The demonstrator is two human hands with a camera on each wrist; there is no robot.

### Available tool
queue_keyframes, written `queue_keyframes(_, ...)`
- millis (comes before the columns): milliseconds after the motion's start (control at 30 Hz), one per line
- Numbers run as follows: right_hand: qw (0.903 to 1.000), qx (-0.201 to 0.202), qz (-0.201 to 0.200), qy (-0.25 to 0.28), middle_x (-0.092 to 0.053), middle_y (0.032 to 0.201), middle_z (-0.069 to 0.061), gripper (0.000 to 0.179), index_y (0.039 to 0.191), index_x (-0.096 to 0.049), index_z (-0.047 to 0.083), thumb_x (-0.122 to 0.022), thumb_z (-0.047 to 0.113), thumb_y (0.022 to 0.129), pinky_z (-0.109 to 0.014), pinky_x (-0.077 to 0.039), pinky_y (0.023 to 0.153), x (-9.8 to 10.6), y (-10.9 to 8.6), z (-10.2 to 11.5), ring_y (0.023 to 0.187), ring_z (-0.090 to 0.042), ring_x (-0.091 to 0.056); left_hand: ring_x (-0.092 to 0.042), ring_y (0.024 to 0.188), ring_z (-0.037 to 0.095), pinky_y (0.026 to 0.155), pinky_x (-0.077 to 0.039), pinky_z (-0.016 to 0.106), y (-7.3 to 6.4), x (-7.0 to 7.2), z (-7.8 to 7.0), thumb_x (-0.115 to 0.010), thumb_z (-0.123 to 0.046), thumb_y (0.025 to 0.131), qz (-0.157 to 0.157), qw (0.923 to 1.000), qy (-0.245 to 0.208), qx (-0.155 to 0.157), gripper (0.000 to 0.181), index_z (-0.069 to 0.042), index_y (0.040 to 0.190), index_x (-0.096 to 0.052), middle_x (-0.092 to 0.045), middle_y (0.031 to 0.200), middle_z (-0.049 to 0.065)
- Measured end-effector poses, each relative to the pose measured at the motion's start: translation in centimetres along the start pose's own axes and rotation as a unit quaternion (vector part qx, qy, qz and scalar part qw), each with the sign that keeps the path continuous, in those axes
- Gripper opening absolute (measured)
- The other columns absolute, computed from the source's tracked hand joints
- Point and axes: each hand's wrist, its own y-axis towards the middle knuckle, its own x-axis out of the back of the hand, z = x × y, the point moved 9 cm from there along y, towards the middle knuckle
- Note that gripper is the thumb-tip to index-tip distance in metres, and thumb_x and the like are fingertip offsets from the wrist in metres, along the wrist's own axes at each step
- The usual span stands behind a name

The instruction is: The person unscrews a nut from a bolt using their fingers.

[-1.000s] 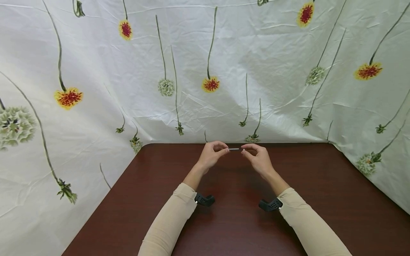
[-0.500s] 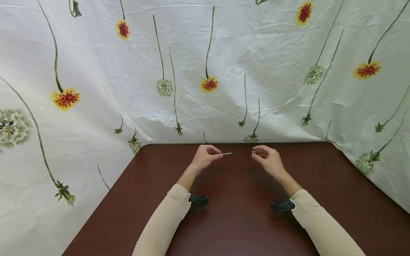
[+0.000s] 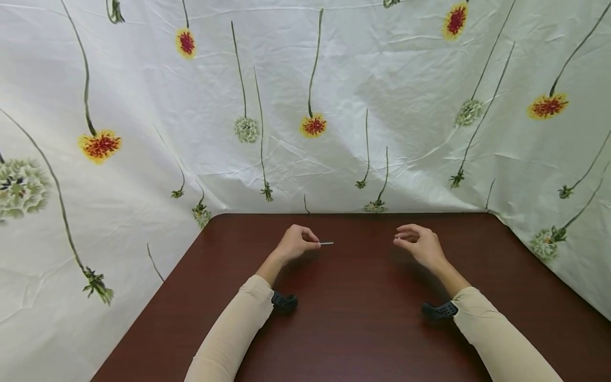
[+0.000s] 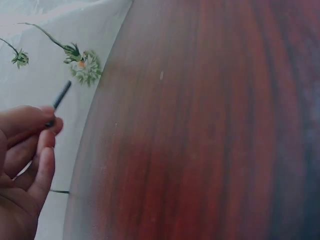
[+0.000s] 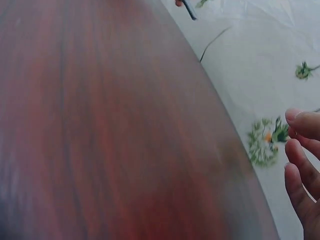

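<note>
My left hand (image 3: 293, 244) pinches one end of a slim grey bolt (image 3: 326, 243), whose free end points right toward the other hand. Ridges like thread show on the bolt (image 4: 63, 94) in the left wrist view, with its near end hidden by thumb and finger. Across a wide gap, my right hand (image 3: 424, 248) is raised with thumb and forefinger brought together. A tiny pale piece (image 3: 398, 237) shows at those fingertips; its kind is too small to tell. In the right wrist view the fingers of the right hand (image 5: 305, 175) mostly hide it.
A dark red-brown wooden table (image 3: 353, 318) lies beneath both hands. White cloth (image 3: 286, 159) printed with flowers hangs behind and along the sides of the table. Black straps (image 3: 285, 302) sit at both wrists, below pale sleeves (image 3: 234, 323).
Both hands have drawn apart and come lower and nearer. The bolt has gone left with the left hand, away from the right hand's fingertips, which were close to its free end.
</note>
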Motion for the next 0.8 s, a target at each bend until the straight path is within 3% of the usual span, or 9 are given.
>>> queue_keyframes(333, 0.9985, -0.023, 0.026, -0.044, -0.076, 0.102, -0.011, 0.030, 0.119, -0.071, -0.004, -0.079, 0.011, 0.094, -0.045, -0.057, 0.079, 0.0, -1.0, -2.5, 0.100, -0.035, -0.071, -0.062, 0.086, 0.020, 0.072, -0.051, 0.037, 0.0, -0.8, 1.0, -0.085, -0.012, 0.088, 0.035, 0.9972, 0.066, 0.009, 0.005, -0.012, 0.087, -0.080, -0.071, 0.093, 0.000)
queue_keyframes(600, 0.9952, -0.029, 0.046, -0.082, -0.077, 0.101, -0.009, 0.031, 0.120, -0.070, -0.003, -0.079, 0.011, 0.094, -0.056, -0.051, 0.089, -0.2, -1.3, -3.1, 0.103, -0.038, -0.068, -0.060, 0.088, 0.020, 0.075, -0.050, 0.037, 0.0, -1.0, 1.9, -0.086, -0.013, 0.087, 0.042, 0.9944, 0.091, 0.033, 0.006, -0.013, 0.086, -0.080, -0.068, 0.098, 0.001)
queue_keyframes(800, 0.9925, -0.043, 0.067, -0.092, -0.077, 0.103, -0.010, 0.034, 0.123, -0.069, -0.003, -0.078, 0.012, 0.094, -0.059, -0.048, 0.094, -0.5, -1.4, -3.5, 0.109, -0.041, -0.065, -0.058, 0.083, 0.021, 0.072, -0.048, 0.036, 0.1, -1.2, 1.8, -0.085, -0.011, 0.087, 0.052, 0.9933, 0.096, 0.038, 0.007, -0.013, 0.087, -0.078, -0.069, 0.092, 0.000)
